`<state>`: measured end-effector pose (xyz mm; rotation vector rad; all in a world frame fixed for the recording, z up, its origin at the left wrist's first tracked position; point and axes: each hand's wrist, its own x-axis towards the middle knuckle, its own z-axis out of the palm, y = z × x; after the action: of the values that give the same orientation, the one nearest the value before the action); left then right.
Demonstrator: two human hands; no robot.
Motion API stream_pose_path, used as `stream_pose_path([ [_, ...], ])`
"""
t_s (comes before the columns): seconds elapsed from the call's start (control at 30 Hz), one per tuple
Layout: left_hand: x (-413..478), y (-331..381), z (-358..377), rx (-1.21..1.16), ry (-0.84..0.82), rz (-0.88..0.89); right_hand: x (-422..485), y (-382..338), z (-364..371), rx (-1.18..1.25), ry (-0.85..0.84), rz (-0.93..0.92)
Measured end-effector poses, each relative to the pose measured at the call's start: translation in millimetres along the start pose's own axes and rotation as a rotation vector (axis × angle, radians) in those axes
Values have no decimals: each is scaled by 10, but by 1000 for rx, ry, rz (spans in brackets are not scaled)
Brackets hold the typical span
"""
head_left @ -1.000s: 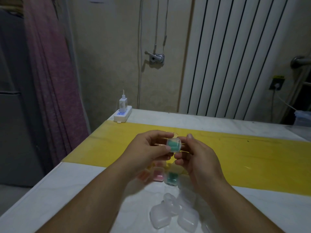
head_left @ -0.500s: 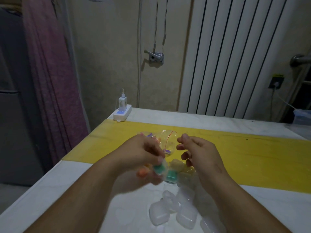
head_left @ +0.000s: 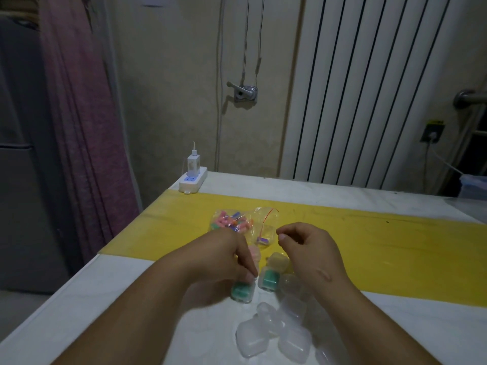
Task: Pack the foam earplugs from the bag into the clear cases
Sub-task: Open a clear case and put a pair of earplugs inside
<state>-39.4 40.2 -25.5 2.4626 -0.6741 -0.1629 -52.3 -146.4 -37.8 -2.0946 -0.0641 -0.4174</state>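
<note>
One teal-filled case (head_left: pixel 242 293) — L hand (head_left: pixel 224 256) grips its top.

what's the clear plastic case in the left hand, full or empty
Filled: green foam earplugs show through the small clear plastic case the left hand grips.

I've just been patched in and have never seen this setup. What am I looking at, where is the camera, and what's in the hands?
There is no machine here. These are a person's two bare arms, seen by one wide-angle camera worn on their head and looking forward and down. The left hand pinches a green-filled case close to the white table. The right hand hovers with its fingers loosely curled and seems to hold nothing. Below it lies a second green-filled case. Empty cases are heaped nearer the camera. The bag of coloured earplugs lies on the yellow strip.
</note>
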Motion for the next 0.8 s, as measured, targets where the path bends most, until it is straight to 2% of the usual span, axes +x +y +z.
stream_pose_path([
  [0.03, 5, 0, -7, -80, 79, -17, 11, 7, -7, -33, -8, -5],
  [0.13, 68, -67, -25, -267, 502, -126, 74, 24, -21, -114, -58, 21],
  [0.17, 98, -99, -29, -225, 605, -166, 106, 32, -22, -143, -82, 39],
  [0.23, 154, -164, -25, -87, 701, -227, 183, 36, -19, -188, -149, 80],
  [0.37, 216, -236, 23, 63, 699, -292, 362, 17, 53, -284, -300, 134],
  [0.5, 249, -311, 60, 124, 667, -329, 581, -23, 191, -382, -264, 93],
  [0.6, 272, -361, 90, 168, 675, -328, 691, -89, 281, -267, -194, 92],
  [0.7, 293, -388, 107, 179, 689, -341, 741, -140, 407, -69, -268, 94],
  [0.8, 293, -401, 115, 123, 719, -354, 796, -122, 534, -127, -324, 34],
])
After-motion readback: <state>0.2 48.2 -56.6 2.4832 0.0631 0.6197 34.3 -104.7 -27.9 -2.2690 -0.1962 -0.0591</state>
